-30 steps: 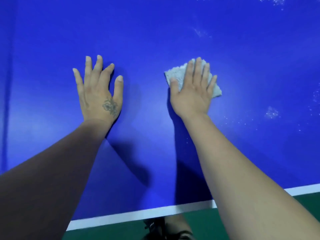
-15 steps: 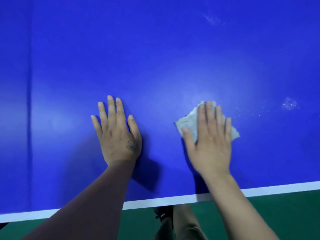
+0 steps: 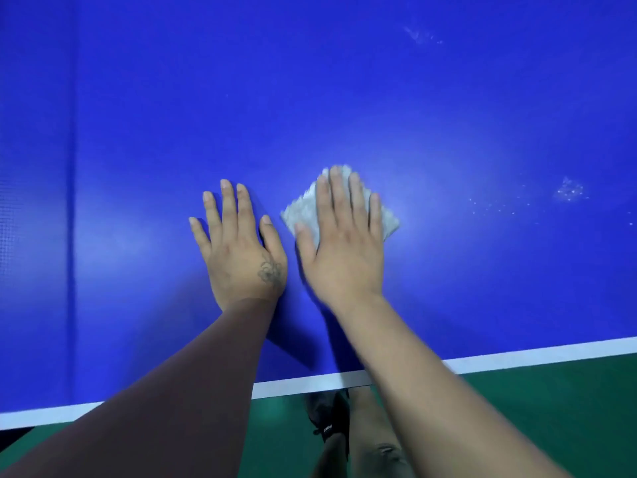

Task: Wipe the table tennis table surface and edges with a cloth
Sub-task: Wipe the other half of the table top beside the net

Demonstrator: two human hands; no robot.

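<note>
The blue table tennis table (image 3: 344, 98) fills most of the view, and its white edge line (image 3: 517, 358) runs along the near side. A small grey cloth (image 3: 303, 210) lies flat on the blue top. My right hand (image 3: 344, 243) presses down on the cloth with flat, spread fingers, so only the cloth's left and right corners show. My left hand (image 3: 241, 250) rests palm down on the bare surface just left of it, holding nothing; the two hands almost touch.
White dusty specks (image 3: 568, 191) mark the surface to the right of the cloth, and a fainter smear (image 3: 418, 36) sits at the far right. Green floor (image 3: 551, 408) lies below the table edge, with my leg and dark shoe (image 3: 327, 419) there.
Both hands have slid back toward the near edge from further out on the table. The right hand with the cloth has since shifted left, close beside the left hand.
</note>
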